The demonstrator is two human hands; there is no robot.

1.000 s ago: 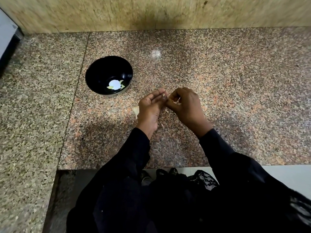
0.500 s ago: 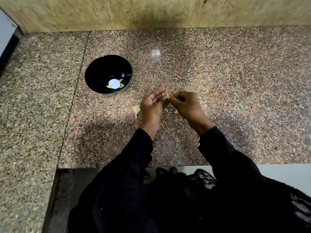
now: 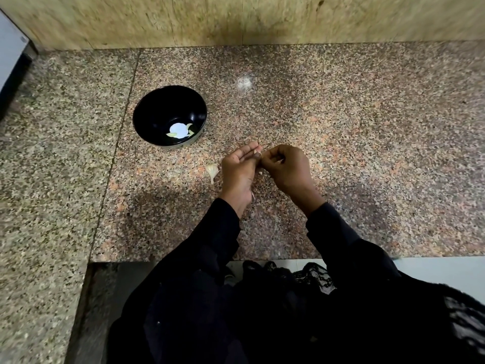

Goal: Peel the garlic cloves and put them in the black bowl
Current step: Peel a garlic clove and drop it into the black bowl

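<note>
A black bowl (image 3: 147, 114) stands on the granite counter, left of centre, with a few pale peeled garlic cloves (image 3: 189, 126) in its bottom. My left hand (image 3: 240, 172) and my right hand (image 3: 287, 169) meet just right of and nearer than the bowl. Between their fingertips they pinch a small garlic clove (image 3: 258, 154), mostly hidden by the fingers. An unpeeled garlic clove (image 3: 212, 170) lies on the counter just left of my left hand.
Bits of garlic skin (image 3: 262, 174) lie on the counter under the hands. The tan stone wall (image 3: 236, 19) closes the back. A white and dark object (image 3: 10, 61) stands at the far left. The counter's front edge (image 3: 262, 260) runs below my forearms.
Both hands stay together over the same spot. The right hand's fingers have shifted slightly on the clove. The bowl and the loose clove have not moved.
</note>
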